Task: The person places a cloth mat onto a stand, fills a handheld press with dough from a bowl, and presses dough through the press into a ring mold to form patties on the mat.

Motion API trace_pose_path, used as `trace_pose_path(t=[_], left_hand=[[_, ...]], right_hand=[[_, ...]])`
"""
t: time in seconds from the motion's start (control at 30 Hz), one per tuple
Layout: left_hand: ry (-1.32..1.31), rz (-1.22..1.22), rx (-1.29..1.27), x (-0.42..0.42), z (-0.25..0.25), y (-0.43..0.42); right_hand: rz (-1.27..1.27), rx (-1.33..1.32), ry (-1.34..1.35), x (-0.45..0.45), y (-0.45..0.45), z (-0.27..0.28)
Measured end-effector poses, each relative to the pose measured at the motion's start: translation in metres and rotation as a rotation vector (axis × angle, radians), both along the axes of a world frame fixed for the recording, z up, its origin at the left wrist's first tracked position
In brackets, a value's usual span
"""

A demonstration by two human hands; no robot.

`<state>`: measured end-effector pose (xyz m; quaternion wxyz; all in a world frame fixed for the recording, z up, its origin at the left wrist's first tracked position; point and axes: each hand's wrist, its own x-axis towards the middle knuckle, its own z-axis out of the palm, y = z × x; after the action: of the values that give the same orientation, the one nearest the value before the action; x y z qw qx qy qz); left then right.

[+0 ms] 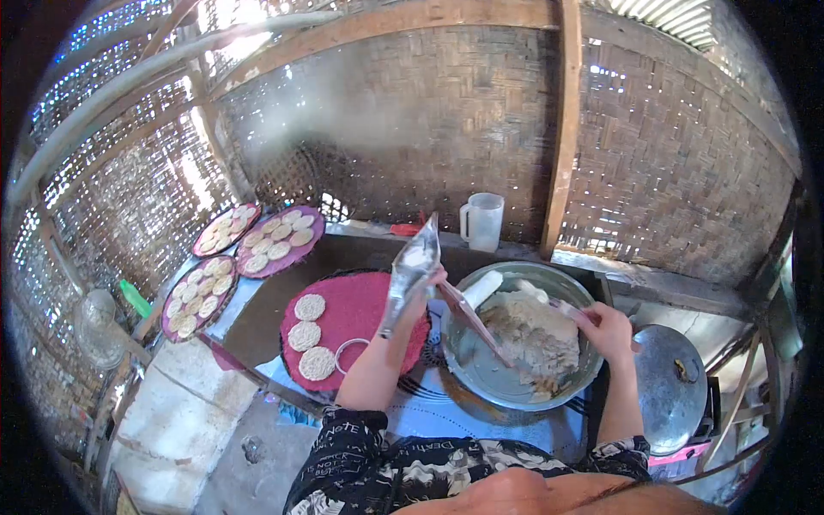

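My left hand (433, 279) is closed around a silver metal tool with a wooden arm, which looks like a hinged dough press (414, 268). Its wooden arm (472, 319) slants down over the grey basin (455, 378). Inside the basin lies a big lump of pale dough (532, 335), with a white cylinder-shaped piece (483, 289) at its upper left. My right hand (608, 330), fingers pinched, grips a spoon-like utensil (562, 309) at the dough's right side; its tip is hard to make out. Left of the basin, a round pink mat (365, 300) carries three textured dough discs (309, 307) and a white ring (352, 354).
Several round trays (296, 257) of dough discs stand at the far left. A clear plastic jug (484, 221) stands behind the basin, near a red-handled item (405, 229). At right sits a large lidded pot (671, 386). A woven bamboo wall (412, 129) closes the back.
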<state>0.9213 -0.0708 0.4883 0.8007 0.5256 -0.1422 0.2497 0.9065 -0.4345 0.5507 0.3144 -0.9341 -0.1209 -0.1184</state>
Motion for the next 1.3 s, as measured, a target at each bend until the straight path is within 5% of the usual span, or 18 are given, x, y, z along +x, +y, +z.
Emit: trace_pose_path(t=[0.07,0.13,0.27,0.37,0.43,0.5,0.57,0.63,0.67,0.77,0.9,1.07,1.2,1.3], left_hand=[[-0.027,-0.219,-0.165,-0.018,0.021,0.009],[-0.147,-0.391,-0.296,-0.025,0.034,0.005],[-0.305,-0.561,-0.365,-0.064,0.071,-0.028],[-0.473,-0.700,-0.291,-0.079,0.065,-0.029],[-0.264,-0.372,-0.066,-0.119,0.091,-0.013],[-0.037,-0.080,0.022,-0.138,0.085,0.009],[0.017,-0.084,0.331,-0.146,0.042,0.046],[-0.013,-0.176,0.790,-0.169,0.036,0.064],[0.025,-0.139,0.922,-0.179,0.037,0.065],[0.162,0.047,0.817,-0.196,0.044,0.062],[0.179,0.263,1.087,-0.202,0.048,0.079],[0.165,0.412,1.393,-0.211,0.060,0.092],[0.185,0.283,1.167,-0.208,0.042,0.097],[0.163,0.392,1.365,-0.196,0.020,0.105]], right_hand=[[0.026,-0.297,-0.002,0.004,-0.005,-0.020],[0.371,0.057,-0.245,0.006,0.017,-0.066],[0.829,1.325,1.087,-0.086,0.132,-0.039],[1.173,1.580,1.480,-0.119,0.159,-0.022],[1.319,1.612,1.540,-0.114,0.166,-0.030],[1.130,1.469,1.339,-0.110,0.160,-0.025],[0.953,1.514,0.975,-0.119,0.169,-0.008],[1.397,1.246,1.101,-0.086,0.163,-0.010],[1.250,1.208,0.947,-0.087,0.167,-0.008],[0.876,1.115,0.509,-0.125,0.200,0.033],[0.926,0.372,-0.391,-0.111,0.220,0.023],[0.948,0.099,-0.465,-0.130,0.238,0.034],[0.944,0.070,-0.446,-0.134,0.252,0.024],[0.906,0.051,-0.388,-0.135,0.262,0.010]])
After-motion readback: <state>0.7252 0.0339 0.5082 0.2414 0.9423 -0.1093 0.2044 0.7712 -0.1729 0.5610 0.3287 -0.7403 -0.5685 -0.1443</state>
